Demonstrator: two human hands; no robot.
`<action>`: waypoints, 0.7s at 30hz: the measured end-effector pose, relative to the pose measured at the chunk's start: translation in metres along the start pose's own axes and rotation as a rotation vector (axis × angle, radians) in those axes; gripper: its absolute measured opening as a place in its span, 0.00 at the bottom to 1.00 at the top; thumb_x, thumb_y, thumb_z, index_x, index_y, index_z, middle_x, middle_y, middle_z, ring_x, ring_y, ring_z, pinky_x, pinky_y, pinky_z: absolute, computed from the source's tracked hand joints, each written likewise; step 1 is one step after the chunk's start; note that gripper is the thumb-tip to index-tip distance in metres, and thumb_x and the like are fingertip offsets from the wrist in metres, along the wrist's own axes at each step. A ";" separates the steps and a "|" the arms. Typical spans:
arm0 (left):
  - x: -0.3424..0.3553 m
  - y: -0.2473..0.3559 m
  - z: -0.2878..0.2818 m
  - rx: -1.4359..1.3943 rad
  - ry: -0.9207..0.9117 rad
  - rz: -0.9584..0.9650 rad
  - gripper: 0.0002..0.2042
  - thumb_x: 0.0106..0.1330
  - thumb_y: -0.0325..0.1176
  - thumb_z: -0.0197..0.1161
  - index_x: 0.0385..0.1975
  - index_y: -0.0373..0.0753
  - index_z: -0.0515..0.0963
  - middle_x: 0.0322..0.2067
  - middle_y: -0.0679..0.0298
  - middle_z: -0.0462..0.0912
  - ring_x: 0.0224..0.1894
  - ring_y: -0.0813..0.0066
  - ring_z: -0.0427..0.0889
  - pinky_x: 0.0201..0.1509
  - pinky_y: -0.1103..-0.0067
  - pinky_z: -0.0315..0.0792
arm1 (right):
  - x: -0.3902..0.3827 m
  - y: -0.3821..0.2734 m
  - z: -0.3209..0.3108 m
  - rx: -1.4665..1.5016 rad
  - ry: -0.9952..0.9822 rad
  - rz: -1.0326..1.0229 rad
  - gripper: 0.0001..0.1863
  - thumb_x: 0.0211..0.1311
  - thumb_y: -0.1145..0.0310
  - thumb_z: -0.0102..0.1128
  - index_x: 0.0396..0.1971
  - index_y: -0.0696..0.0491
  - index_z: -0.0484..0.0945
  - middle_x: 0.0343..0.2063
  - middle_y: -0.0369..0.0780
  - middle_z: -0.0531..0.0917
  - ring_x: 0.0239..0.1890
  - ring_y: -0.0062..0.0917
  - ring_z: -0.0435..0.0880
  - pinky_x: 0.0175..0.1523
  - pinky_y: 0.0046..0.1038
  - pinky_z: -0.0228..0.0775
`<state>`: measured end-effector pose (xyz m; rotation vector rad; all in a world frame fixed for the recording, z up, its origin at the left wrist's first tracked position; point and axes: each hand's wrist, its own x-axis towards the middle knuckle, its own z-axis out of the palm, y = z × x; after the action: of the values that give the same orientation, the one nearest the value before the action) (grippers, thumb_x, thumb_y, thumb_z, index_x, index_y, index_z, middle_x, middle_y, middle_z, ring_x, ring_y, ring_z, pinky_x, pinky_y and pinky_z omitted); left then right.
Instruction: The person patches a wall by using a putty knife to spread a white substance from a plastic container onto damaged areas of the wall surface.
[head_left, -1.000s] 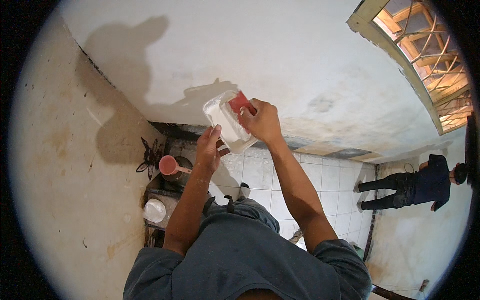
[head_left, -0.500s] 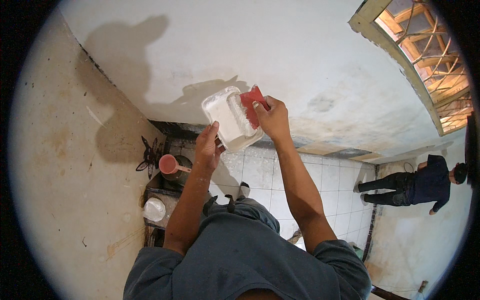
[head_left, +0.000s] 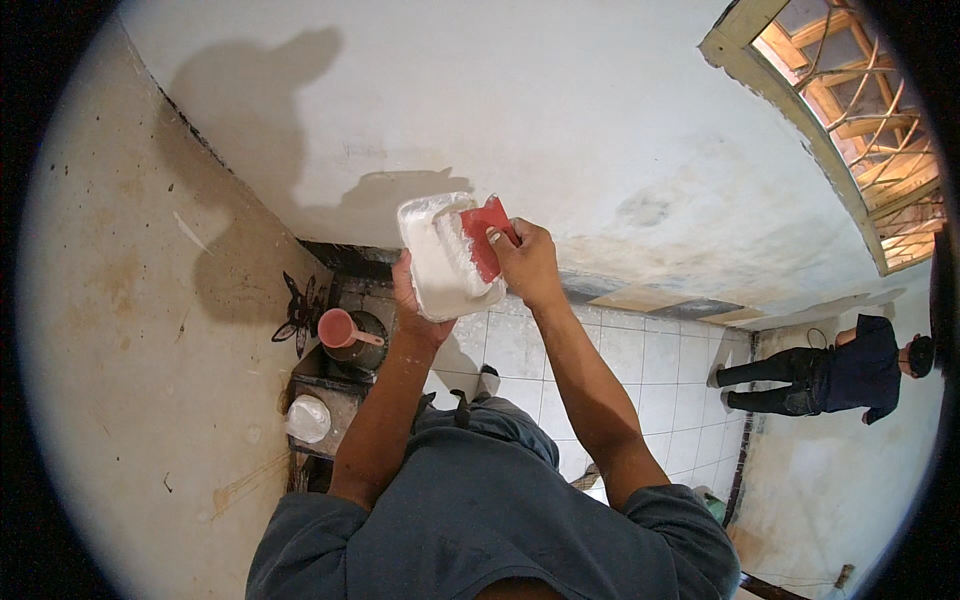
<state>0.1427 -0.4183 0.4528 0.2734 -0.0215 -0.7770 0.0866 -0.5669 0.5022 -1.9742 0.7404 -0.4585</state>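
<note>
My left hand (head_left: 415, 305) is closed on the side and underside of a white rectangular plastic tub (head_left: 408, 222), which is tilted in front of me. White paste (head_left: 435, 265) coats its inside. A red putty scraper (head_left: 486, 236) is pinched in my right hand (head_left: 528, 260), thumb on the flat face and fingers behind. The scraper's left edge carries white paste and lies in the tub, toward its right side. The lower fingers of my left hand are hidden behind the tub.
A pale, stained wall (head_left: 600, 150) rises ahead. At left, a pink dipper (head_left: 338, 328) rests on a dark round container (head_left: 370, 345), near a white round bundle (head_left: 309, 419). A barred window (head_left: 860, 110) is at upper right. Another person (head_left: 850, 370) stands far right on the tiled floor (head_left: 650, 360).
The tub has come slightly nearer to me and turned more upright in view. My left hand has shifted under it. My right hand and the scraper have moved down and left with it.
</note>
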 end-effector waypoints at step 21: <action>0.003 0.003 0.004 0.030 -0.003 -0.009 0.31 0.68 0.53 0.51 0.65 0.39 0.63 0.59 0.58 0.74 0.60 0.60 0.74 0.67 0.65 0.66 | -0.007 -0.015 -0.009 -0.061 0.007 -0.075 0.14 0.60 0.64 0.58 0.29 0.61 0.79 0.23 0.53 0.81 0.29 0.49 0.82 0.36 0.42 0.72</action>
<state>0.1459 -0.4193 0.4572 0.3011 -0.0346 -0.7864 0.0808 -0.5623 0.5192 -2.0637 0.6941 -0.4929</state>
